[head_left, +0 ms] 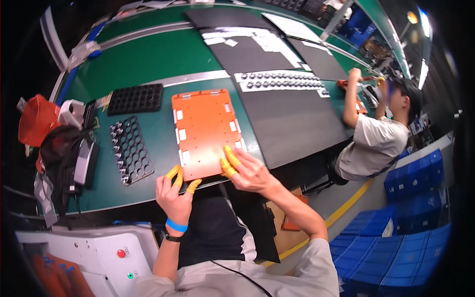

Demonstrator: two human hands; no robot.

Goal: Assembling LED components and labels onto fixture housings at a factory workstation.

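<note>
Fingers capped in yellow rubber cots are meeting the near edge of an orange rectangular plate that is lying flat on the green bench, close to the bench's front rim. Seen from the head camera, the right hand is resting its fingertips on the plate's near right corner, the fingers lying close together and curled slightly down onto the surface rather than pinching it. The left hand is sitting just off the plate's near left corner, its fingers spread and half bent, the tips touching or almost touching the edge; whether they are actually gripping the plate cannot be told. A blue band and a dark watch are circling the left wrist.

Left of the plate, a black perforated tray is lying on the bench with small metal parts standing in its left-hand holes, and a second black tray is lying behind it. To the right, a dark mat is running away across the bench, with rows of small round metal parts lined up at its far end. A red bag and a black bag are sitting at the bench's left end. Another person in a light shirt is working at the right side, hands raised over the bench. Blue crates are stacked on the floor at lower right.
</note>
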